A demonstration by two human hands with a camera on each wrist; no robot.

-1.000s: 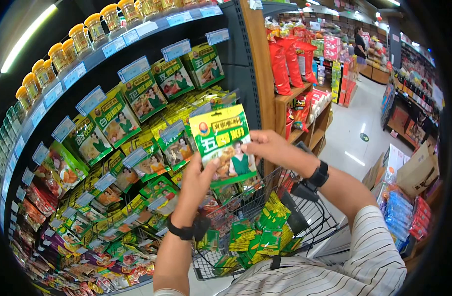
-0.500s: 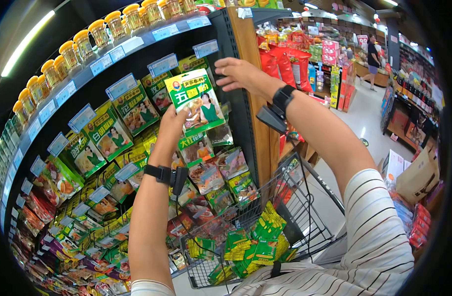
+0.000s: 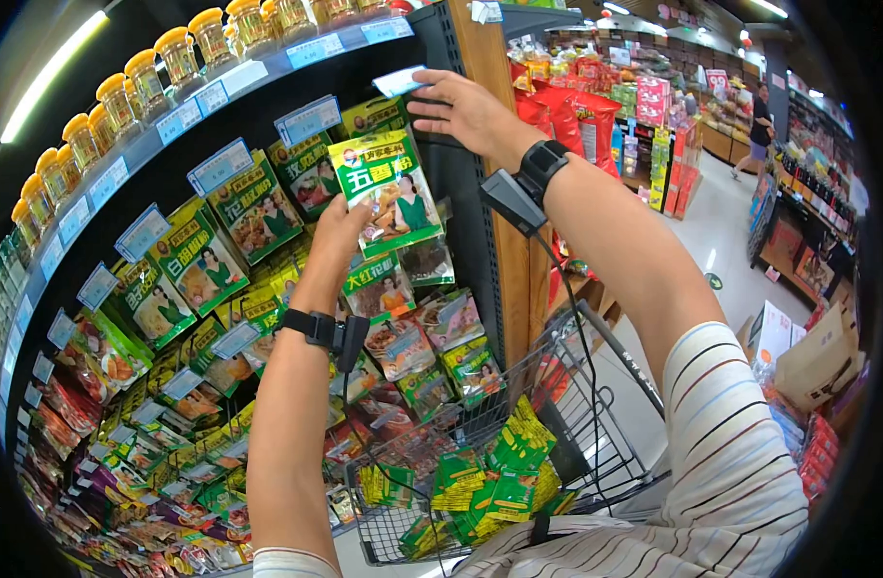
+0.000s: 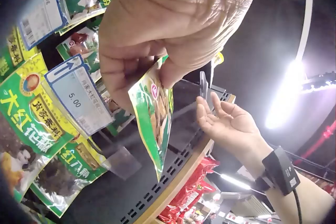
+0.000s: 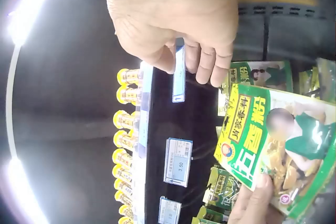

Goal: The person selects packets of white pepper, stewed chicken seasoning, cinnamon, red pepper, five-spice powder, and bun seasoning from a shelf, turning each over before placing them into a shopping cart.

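The left hand (image 3: 337, 241) pinches a green and yellow spice packet (image 3: 391, 196) by its left edge, its printed front facing the head camera. Up at the end of the hook row, the right hand (image 3: 463, 114) pinches a price tag (image 3: 399, 82) between thumb and fingers; the right wrist view shows the tag (image 5: 179, 74) tilted up edgewise. Behind the held packet hangs another packet of similar colours (image 3: 372, 115). In the left wrist view the held packet (image 4: 153, 113) is seen nearly edge-on, and the right hand (image 4: 231, 124) is beyond it.
Hanging packets (image 3: 255, 207) fill the rack at left, below a shelf of yellow-lidded jars (image 3: 176, 56). A cart (image 3: 595, 453) holding green and yellow packets stands below. A wooden post (image 3: 480, 48) edges the rack. Someone (image 3: 757, 130) is in the far aisle.
The right hand has left the held packet and gone up to the price tag, which is now tilted up. The left hand has carried the packet left and up toward the rack.
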